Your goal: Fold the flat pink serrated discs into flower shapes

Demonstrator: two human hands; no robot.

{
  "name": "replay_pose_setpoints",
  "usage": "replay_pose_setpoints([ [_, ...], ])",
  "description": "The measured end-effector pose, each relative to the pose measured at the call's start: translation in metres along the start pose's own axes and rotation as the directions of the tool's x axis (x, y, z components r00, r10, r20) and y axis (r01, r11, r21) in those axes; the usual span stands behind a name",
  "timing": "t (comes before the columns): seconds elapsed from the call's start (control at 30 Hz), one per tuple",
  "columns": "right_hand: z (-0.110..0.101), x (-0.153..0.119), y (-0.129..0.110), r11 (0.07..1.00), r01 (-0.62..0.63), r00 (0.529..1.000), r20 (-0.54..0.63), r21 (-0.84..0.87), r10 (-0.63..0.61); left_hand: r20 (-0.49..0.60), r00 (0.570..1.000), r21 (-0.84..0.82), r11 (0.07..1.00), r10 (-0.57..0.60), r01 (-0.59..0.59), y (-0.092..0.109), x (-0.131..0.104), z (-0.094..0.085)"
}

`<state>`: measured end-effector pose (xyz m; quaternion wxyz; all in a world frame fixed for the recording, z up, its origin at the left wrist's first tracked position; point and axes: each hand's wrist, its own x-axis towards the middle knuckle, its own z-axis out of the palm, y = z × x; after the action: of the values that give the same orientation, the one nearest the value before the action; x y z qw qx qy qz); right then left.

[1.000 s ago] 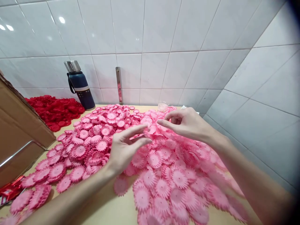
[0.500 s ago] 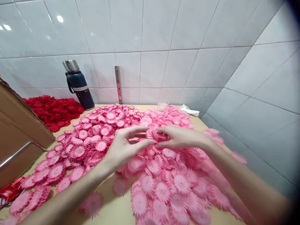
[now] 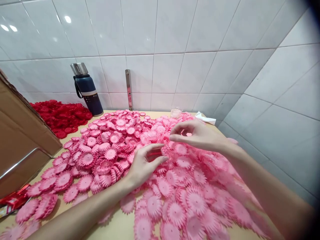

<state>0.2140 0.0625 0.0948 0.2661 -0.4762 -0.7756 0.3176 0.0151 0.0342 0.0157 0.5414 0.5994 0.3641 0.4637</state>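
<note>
Crimped pink paper flower discs [image 3: 175, 213], each with a small centre hole, lie in a broad loose pile under and around both hands. My left hand [image 3: 147, 163] hovers over the middle of the pile, thumb and fingers apart, with nothing visible held between them. Higher and to the right, my right hand [image 3: 197, 135] is above the paler discs. Its fingers are curled with a small gap to the thumb, and pink shows through the loop. I make out no disc in its grasp.
Red paper discs [image 3: 62, 116] are heaped at the back left beside a dark blue bottle [image 3: 88, 93]. A cardboard box [image 3: 25, 143] stands at the left, near a red wrapper [image 3: 16, 200]. A clear cup [image 3: 176, 112] and white tissue [image 3: 205, 118] are by the tiled wall [image 3: 172, 30].
My hands have moved apart from the pink disc between them. The left has dropped slightly, and the right has risen and shifted right. The view has swung a little left.
</note>
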Motion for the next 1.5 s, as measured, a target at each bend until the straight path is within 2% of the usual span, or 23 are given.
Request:
replay_pose_setpoints([
  [0.03, 0.005, 0.002, 0.002, 0.994, -0.008, 1.0, -0.017, 0.113, 0.01, -0.003, 1.0, 0.009, 1.0, 0.004, -0.004, -0.002, 0.001, -0.002],
  [0.1, 0.02, 0.007, 0.014, 0.927, -0.001, 0.996, 0.081, 0.376, -0.032, -0.012, 1.0, 0.018, 1.0, 0.013, -0.013, -0.005, 0.002, -0.005],
  [0.17, 0.037, 0.014, 0.031, 0.809, -0.019, 0.986, 0.144, 0.588, -0.081, -0.029, 0.999, 0.011, 1.0, 0.024, -0.024, -0.007, 0.004, -0.008],
  [0.2, 0.046, 0.018, 0.041, 0.714, -0.037, 0.989, 0.13, 0.7, -0.076, -0.038, 0.999, 0.005, 1.0, 0.031, -0.031, -0.009, 0.005, -0.009],
  [0.23, 0.054, 0.021, 0.049, 0.685, -0.044, 0.99, 0.124, 0.727, -0.068, -0.045, 0.998, -0.003, 0.999, 0.04, -0.04, -0.009, 0.006, -0.01],
  [0.33, 0.07, 0.029, 0.069, 0.669, -0.067, 0.985, 0.156, 0.74, -0.073, -0.047, 0.997, -0.016, 0.998, 0.057, -0.058, -0.011, 0.009, -0.013],
  [0.43, 0.076, 0.033, 0.078, 0.678, -0.051, 0.983, 0.158, 0.733, -0.096, -0.042, 0.997, -0.003, 0.998, 0.064, -0.064, -0.013, 0.011, -0.017],
  [0.77, 0.074, 0.03, 0.077, 0.688, -0.021, 0.977, 0.163, 0.725, -0.142, -0.031, 0.998, 0.055, 0.997, 0.046, -0.044, -0.013, 0.013, -0.017],
  [1.17, 0.076, 0.028, 0.078, 0.698, -0.071, 0.978, 0.187, 0.713, -0.092, 0.032, 0.999, -0.084, 0.996, 0.017, -0.014, -0.019, 0.012, -0.014],
  [1.23, 0.077, 0.029, 0.079, 0.704, -0.071, 0.98, 0.18, 0.707, -0.082, 0.019, 1.0, -0.084, 0.996, 0.011, -0.009, -0.019, 0.011, -0.014],
  [1.37, 0.079, 0.031, 0.084, 0.709, -0.061, 0.986, 0.151, 0.702, -0.065, -0.083, 0.996, -0.03, 0.999, 0.034, -0.036, -0.02, 0.011, -0.012],
  [1.5, 0.079, 0.034, 0.088, 0.681, -0.111, 0.986, 0.164, 0.724, -0.014, -0.105, 0.993, -0.028, 0.998, 0.047, -0.05, -0.02, 0.012, -0.011],
])
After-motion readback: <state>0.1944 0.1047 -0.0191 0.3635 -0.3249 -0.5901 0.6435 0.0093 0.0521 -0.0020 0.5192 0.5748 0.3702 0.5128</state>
